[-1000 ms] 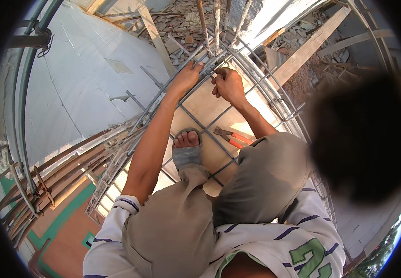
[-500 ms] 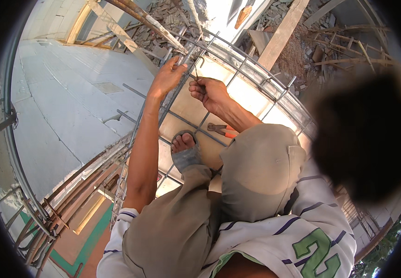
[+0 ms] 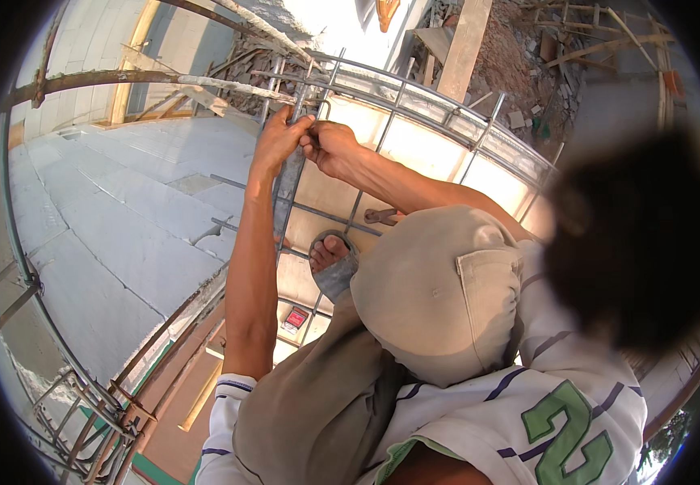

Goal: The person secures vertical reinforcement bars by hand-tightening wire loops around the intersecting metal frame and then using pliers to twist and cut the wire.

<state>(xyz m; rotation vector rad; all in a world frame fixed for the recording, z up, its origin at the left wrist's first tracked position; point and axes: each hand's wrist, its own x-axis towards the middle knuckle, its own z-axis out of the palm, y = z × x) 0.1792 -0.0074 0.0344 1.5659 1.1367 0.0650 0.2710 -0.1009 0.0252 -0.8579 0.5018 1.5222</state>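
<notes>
Left: a broad, pale grey slab (image 3: 115,218) lies beyond the left edge of a grey steel-bar grid (image 3: 321,212) over cream panels (image 3: 422,153). Centre: at the grid's upper-left corner, the left hand (image 3: 277,144) and right hand (image 3: 330,148) come together at the fingers; what they grip cannot be told. The grid's bars cross in rough squares. Right: the grey-brown trousered knee (image 3: 439,291) crowds the right forearm (image 3: 414,187), partly hiding brown metal pincers (image 3: 380,216).

Construction site | rebar grid (image 3: 348,221) | rubble (image 3: 491,77) (loose, reddish) | rough plank (image 3: 464,48)
</notes>
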